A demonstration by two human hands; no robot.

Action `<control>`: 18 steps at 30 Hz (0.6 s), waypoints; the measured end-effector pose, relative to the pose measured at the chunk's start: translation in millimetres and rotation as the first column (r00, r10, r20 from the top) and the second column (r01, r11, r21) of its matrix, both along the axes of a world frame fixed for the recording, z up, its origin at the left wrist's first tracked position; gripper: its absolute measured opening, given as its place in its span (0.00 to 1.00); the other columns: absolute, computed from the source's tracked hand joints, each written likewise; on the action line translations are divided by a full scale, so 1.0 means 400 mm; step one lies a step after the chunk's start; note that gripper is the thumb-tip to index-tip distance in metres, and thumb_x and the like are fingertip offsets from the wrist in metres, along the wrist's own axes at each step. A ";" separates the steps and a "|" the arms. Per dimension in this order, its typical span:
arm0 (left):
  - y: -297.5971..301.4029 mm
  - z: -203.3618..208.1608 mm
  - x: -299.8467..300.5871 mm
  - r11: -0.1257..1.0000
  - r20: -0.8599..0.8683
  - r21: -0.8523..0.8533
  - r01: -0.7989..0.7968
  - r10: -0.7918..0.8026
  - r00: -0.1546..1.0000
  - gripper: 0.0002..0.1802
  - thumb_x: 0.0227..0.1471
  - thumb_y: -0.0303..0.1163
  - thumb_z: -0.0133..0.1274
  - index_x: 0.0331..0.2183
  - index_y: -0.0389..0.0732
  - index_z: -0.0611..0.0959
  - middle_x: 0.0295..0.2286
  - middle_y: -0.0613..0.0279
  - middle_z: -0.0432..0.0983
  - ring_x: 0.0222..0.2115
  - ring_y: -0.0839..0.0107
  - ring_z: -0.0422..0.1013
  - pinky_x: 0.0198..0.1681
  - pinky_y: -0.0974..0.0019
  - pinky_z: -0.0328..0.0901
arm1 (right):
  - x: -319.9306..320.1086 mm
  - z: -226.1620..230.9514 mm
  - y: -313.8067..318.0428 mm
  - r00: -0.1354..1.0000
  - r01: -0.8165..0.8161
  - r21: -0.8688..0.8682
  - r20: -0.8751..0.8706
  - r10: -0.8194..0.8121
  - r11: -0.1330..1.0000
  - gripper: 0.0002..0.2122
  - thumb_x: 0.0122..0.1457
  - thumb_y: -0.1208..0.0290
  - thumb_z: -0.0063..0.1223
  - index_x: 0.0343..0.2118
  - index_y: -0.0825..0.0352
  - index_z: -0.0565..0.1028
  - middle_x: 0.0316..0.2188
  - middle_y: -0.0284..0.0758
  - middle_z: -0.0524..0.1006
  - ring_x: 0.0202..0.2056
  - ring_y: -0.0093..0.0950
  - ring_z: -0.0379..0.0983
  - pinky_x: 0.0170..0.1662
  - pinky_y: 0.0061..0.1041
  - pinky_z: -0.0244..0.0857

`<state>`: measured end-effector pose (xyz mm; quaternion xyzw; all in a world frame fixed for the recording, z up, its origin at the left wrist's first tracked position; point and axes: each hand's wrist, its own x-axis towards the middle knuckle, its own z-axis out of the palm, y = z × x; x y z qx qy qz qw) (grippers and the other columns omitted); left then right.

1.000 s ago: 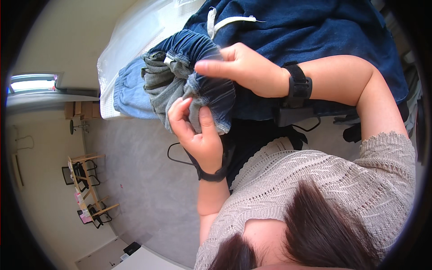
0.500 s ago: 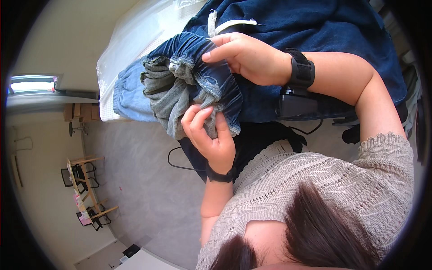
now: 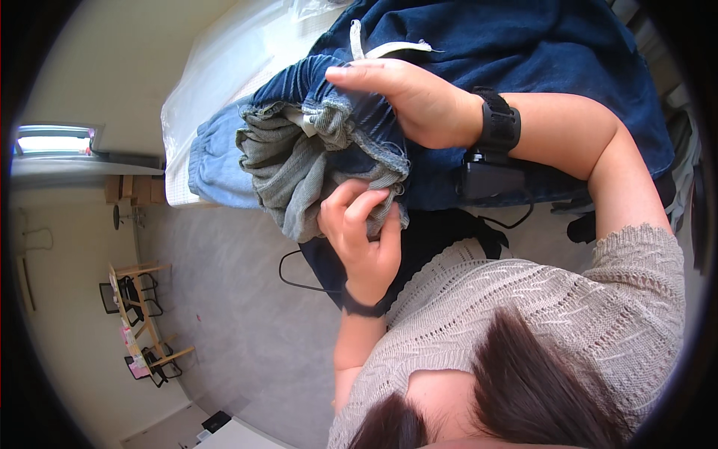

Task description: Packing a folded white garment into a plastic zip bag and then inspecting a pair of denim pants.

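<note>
A dark blue denim garment [image 3: 288,81] with a gathered edge is bunched between my hands. Its grey inner side [image 3: 299,183] faces outward through the opening, with frayed seam edges and a small white tag. My left hand [image 3: 363,239] has its bent fingers and thumb closed on the near frayed edge. Across the top lies my right hand [image 3: 426,105], gripping the dark denim with its thumb stretched out over the fold; its other fingers are hidden behind the cloth. A white drawstring [image 3: 396,48] sticks out just beyond the right hand.
More dark blue denim [image 3: 516,45] spreads over the table behind my right arm. Light blue denim with an elastic edge [image 3: 213,161] and clear plastic sheeting [image 3: 217,67] lie to the left. A black box [image 3: 490,179] on a cable is below my right wrist. Wooden tables and chairs [image 3: 146,322] stand far left.
The bunched denim has turned and opened a little, showing more of the grey inner side and tag. My left hand has shifted right with the edge; my right thumb has straightened leftward.
</note>
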<state>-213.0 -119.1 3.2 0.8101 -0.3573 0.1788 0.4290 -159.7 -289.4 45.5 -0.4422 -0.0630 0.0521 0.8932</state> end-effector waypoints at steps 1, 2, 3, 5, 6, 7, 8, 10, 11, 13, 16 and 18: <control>0.008 0.026 0.001 1.000 0.003 -0.002 0.005 -0.005 1.000 0.16 0.39 0.19 0.52 0.35 0.38 0.71 0.36 0.56 0.65 0.38 0.63 0.62 0.44 0.67 0.55 | 0.002 -0.004 -0.004 1.000 0.005 -0.002 0.003 -0.005 1.000 0.09 0.55 0.65 0.46 0.30 0.66 0.72 0.31 0.27 0.74 0.29 0.15 0.69 0.36 0.14 0.63; 0.020 0.062 0.004 0.992 -0.153 -0.007 0.128 -0.127 0.980 0.16 0.39 0.22 0.53 0.36 0.37 0.72 0.38 0.55 0.65 0.40 0.64 0.62 0.46 0.66 0.54 | 0.005 -0.014 -0.007 0.999 -0.041 0.013 0.014 0.041 0.999 0.09 0.55 0.65 0.47 0.32 0.66 0.72 0.31 0.28 0.74 0.30 0.14 0.69 0.36 0.14 0.64; 0.028 0.093 0.013 0.967 -0.307 -0.032 0.252 -0.250 0.918 0.17 0.40 0.25 0.53 0.37 0.35 0.72 0.40 0.54 0.66 0.42 0.64 0.62 0.48 0.66 0.54 | 0.009 -0.027 -0.015 0.997 -0.081 0.026 0.021 0.080 0.996 0.10 0.55 0.65 0.48 0.33 0.67 0.72 0.32 0.28 0.74 0.31 0.14 0.69 0.35 0.14 0.64; 0.053 0.160 0.021 0.971 -0.368 -0.072 0.228 -0.238 0.899 0.18 0.37 0.27 0.55 0.36 0.37 0.76 0.39 0.53 0.69 0.42 0.61 0.64 0.47 0.63 0.57 | 0.010 -0.020 -0.013 0.998 -0.062 0.024 0.022 0.061 0.998 0.09 0.55 0.66 0.48 0.33 0.67 0.72 0.31 0.28 0.74 0.29 0.13 0.69 0.34 0.13 0.64; 0.078 0.177 0.035 0.974 -0.346 -0.064 0.216 -0.224 0.911 0.19 0.38 0.30 0.55 0.36 0.34 0.75 0.39 0.53 0.70 0.42 0.62 0.65 0.47 0.63 0.56 | 0.007 -0.011 -0.014 0.998 -0.052 -0.045 0.044 0.054 0.998 0.10 0.55 0.66 0.48 0.32 0.68 0.72 0.29 0.28 0.74 0.29 0.14 0.69 0.34 0.13 0.64; 0.082 0.216 0.040 0.985 -0.312 -0.046 0.165 -0.172 0.935 0.17 0.39 0.31 0.54 0.35 0.34 0.76 0.38 0.53 0.70 0.42 0.62 0.65 0.47 0.64 0.56 | 0.003 0.001 -0.019 0.996 -0.040 -0.108 0.071 0.047 0.993 0.10 0.55 0.65 0.49 0.32 0.68 0.73 0.28 0.28 0.75 0.29 0.14 0.70 0.35 0.13 0.65; 0.085 0.245 0.055 0.992 -0.308 -0.016 0.124 -0.123 0.944 0.18 0.41 0.31 0.54 0.36 0.34 0.75 0.38 0.54 0.70 0.43 0.63 0.64 0.48 0.64 0.55 | 0.003 0.007 -0.025 0.995 -0.043 -0.118 0.081 0.053 0.992 0.10 0.55 0.65 0.49 0.31 0.68 0.73 0.26 0.28 0.75 0.28 0.13 0.70 0.34 0.12 0.64; 0.087 0.276 0.085 0.999 -0.325 0.005 0.041 -0.037 0.945 0.19 0.43 0.32 0.52 0.40 0.36 0.73 0.41 0.55 0.69 0.45 0.66 0.62 0.49 0.64 0.53 | 0.006 0.014 -0.022 0.993 -0.087 -0.117 0.067 0.095 0.989 0.10 0.55 0.65 0.49 0.31 0.68 0.73 0.27 0.27 0.75 0.28 0.13 0.69 0.34 0.12 0.64; 0.081 0.286 0.106 1.000 -0.350 -0.003 0.008 -0.009 0.937 0.21 0.44 0.33 0.51 0.42 0.37 0.72 0.42 0.56 0.68 0.46 0.67 0.61 0.50 0.64 0.52 | 0.009 0.018 -0.022 0.991 -0.121 -0.119 0.047 0.128 0.985 0.10 0.55 0.65 0.49 0.31 0.68 0.74 0.27 0.27 0.75 0.28 0.12 0.69 0.33 0.12 0.63; 0.067 0.276 0.170 0.995 -0.315 0.093 0.045 -0.013 0.949 0.26 0.46 0.34 0.50 0.48 0.38 0.67 0.48 0.56 0.62 0.49 0.67 0.57 0.51 0.64 0.50 | 0.029 0.002 -0.047 0.986 -0.123 -0.185 0.084 0.141 0.975 0.12 0.55 0.62 0.48 0.31 0.68 0.74 0.27 0.27 0.75 0.28 0.12 0.69 0.34 0.12 0.64; 0.036 0.273 0.227 0.979 -0.297 0.193 0.061 -0.001 0.955 0.27 0.48 0.36 0.49 0.49 0.37 0.65 0.49 0.55 0.60 0.50 0.65 0.56 0.51 0.67 0.50 | 0.045 -0.007 -0.078 0.960 -0.187 -0.329 0.141 0.243 0.926 0.20 0.54 0.55 0.48 0.35 0.71 0.73 0.30 0.32 0.76 0.30 0.16 0.71 0.36 0.13 0.65; 0.017 0.264 0.257 0.964 -0.261 0.245 0.103 -0.037 0.965 0.25 0.48 0.38 0.50 0.46 0.36 0.67 0.44 0.54 0.65 0.47 0.67 0.60 0.49 0.69 0.53 | 0.039 0.005 -0.077 0.967 -0.227 -0.188 0.076 0.245 0.956 0.20 0.54 0.55 0.48 0.36 0.71 0.72 0.31 0.33 0.76 0.31 0.17 0.72 0.36 0.13 0.66</control>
